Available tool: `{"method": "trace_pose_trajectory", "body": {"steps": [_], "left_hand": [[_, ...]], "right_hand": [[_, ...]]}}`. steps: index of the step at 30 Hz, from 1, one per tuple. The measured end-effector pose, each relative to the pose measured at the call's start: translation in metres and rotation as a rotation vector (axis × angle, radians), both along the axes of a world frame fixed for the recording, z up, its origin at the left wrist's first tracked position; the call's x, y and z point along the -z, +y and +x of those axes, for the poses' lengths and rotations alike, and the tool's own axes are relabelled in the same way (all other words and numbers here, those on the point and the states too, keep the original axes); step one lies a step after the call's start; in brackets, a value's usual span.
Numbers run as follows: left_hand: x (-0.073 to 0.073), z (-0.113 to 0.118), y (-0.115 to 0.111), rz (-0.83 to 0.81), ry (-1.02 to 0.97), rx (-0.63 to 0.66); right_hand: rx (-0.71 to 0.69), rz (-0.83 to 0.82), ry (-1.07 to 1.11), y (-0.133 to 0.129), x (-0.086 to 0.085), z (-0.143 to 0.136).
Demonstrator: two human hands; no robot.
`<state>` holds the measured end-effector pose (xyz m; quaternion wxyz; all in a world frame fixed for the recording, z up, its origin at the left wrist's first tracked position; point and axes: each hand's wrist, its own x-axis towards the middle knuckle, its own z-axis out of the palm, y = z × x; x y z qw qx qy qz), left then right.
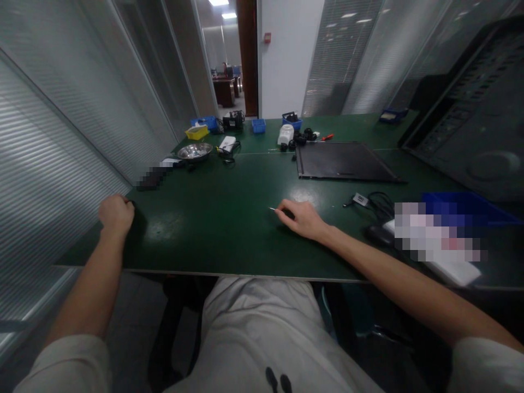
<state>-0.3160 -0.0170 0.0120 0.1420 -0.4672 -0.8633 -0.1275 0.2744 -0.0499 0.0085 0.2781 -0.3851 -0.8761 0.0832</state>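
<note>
pinching a slim, pale object between the thumb and closely drawn fingers of the right hand, over the near middle of a green table, probably choosing a fingertip grip for fine control and pointing the thin end leftward, free of the palm. curling the left hand into a narrow fist by the left edge of the table, perhaps for steadying the body; hiding the palm from the camera, so not revealing whether holding anything. facing, beyond the right hand, a black panel, lying flat, seemingly for stability. having, to the right, a tagged cable and a dark mouse, likely placed within easy reach. showing, toward the far end, a metal bowl, a yellow tray and a small blue bin, presumably relying on raised walls for stopping small parts from scattering. including also a red-handled tool just behind the panel, apparently set there for not rolling underhand. ending at the right with a large dark casing, standing at the side, probably because of bulk.
</note>
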Motion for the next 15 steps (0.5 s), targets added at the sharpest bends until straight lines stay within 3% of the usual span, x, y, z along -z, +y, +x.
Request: {"method": "trace_pose_trajectory", "body": {"steps": [2,5,7,12,15], "left_hand": [[0.0,0.002,0.005,-0.009,-0.011,-0.008],[0.0,0.036,0.014,0.072,-0.096,0.272],[0.001,0.086,0.017,0.126,-0.209,0.546],[0.012,0.251,-0.004,0.03,-0.449,1.296],[0.015,0.312,-0.02,-0.026,-0.469,1.498]], "right_hand": [[0.0,-0.001,-0.014,0.001,0.001,-0.001],[-0.007,-0.01,-0.046,0.003,0.004,-0.002],[-0.018,-0.025,-0.082,0.004,0.005,-0.003],[-0.033,-0.042,-0.133,0.003,0.004,-0.003],[-0.036,-0.042,-0.151,0.003,0.003,-0.001]]}}
